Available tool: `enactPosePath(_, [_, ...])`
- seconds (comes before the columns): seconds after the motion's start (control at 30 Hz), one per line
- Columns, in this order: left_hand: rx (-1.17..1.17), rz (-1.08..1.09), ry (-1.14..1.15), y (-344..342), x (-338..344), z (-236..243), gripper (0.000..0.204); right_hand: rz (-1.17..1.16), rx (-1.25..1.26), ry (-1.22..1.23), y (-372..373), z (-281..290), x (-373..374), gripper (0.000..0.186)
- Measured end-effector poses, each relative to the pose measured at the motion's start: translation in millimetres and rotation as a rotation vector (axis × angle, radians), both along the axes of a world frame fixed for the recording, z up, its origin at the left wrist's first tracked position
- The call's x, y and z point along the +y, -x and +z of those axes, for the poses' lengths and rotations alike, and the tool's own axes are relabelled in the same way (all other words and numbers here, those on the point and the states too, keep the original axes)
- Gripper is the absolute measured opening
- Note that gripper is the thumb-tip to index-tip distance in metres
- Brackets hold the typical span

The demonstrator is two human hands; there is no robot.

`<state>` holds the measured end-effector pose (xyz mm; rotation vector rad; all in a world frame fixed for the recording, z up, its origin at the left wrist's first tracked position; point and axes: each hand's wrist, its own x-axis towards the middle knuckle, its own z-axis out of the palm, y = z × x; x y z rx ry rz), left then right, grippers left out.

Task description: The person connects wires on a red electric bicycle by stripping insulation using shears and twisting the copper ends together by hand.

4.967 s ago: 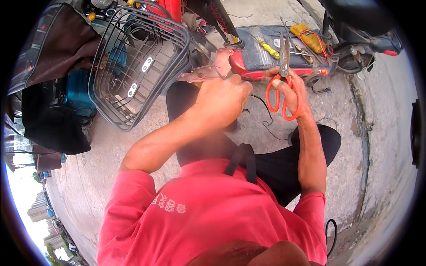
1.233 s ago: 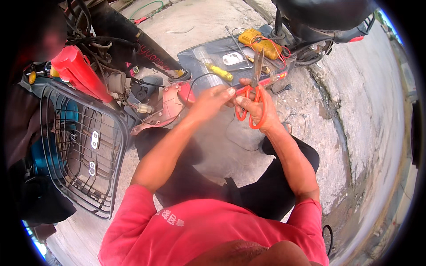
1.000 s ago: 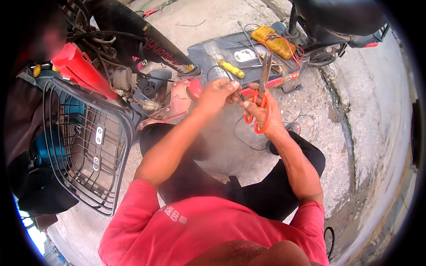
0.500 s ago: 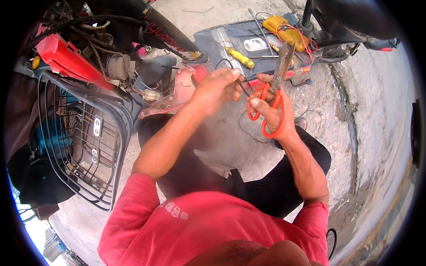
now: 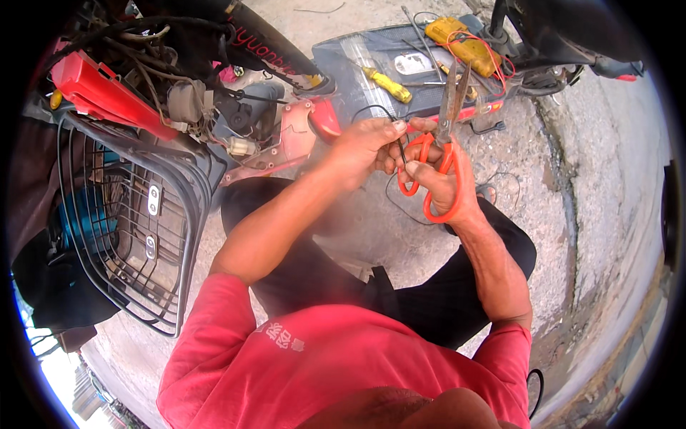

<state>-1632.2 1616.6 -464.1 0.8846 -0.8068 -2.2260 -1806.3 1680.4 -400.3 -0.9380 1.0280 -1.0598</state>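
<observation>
My left hand pinches a thin black wire between thumb and fingers, just left of my right hand. My right hand is closed on large scissors with orange handles and worn metal blades pointing upward; its thumb also presses on the wire where it passes down between both hands. Behind them is the scooter's dark footboard, with a yellow screwdriver, a yellow meter with red leads and several other tools on it.
A wire basket stands at my left, below exposed scooter wiring and a red panel. A pink bracket lies beyond my left wrist. The scooter's black seat end is at upper right. Cracked concrete lies at my right.
Since five seconds ago the view has shifted and my left hand has come to hold the wire. Over the last second it has moved closer to my right hand, which still holds the scissors.
</observation>
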Motion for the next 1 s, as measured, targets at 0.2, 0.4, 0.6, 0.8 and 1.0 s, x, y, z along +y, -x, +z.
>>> enactPosePath(0.2, [-0.022,-0.068,0.055,1,2,-3,0.052,0.007,-0.047,-0.011,1,-1,0,0.059])
enactPosePath(0.4, [-0.062,-0.059,0.081,1,4,4,0.045,0.001,-0.029,-0.024,2,-1,1,0.060])
enactPosePath(0.6, [-0.132,0.017,0.086,2,6,17,0.030,0.004,-0.010,-0.020,2,1,0,0.060])
enactPosePath(0.8, [-0.196,0.133,0.036,-5,1,27,0.027,-0.041,0.245,-0.040,15,0,-11,0.051])
enactPosePath(1.0, [-0.185,0.208,0.084,-22,-15,34,0.029,0.154,0.229,-0.113,16,6,1,0.049])
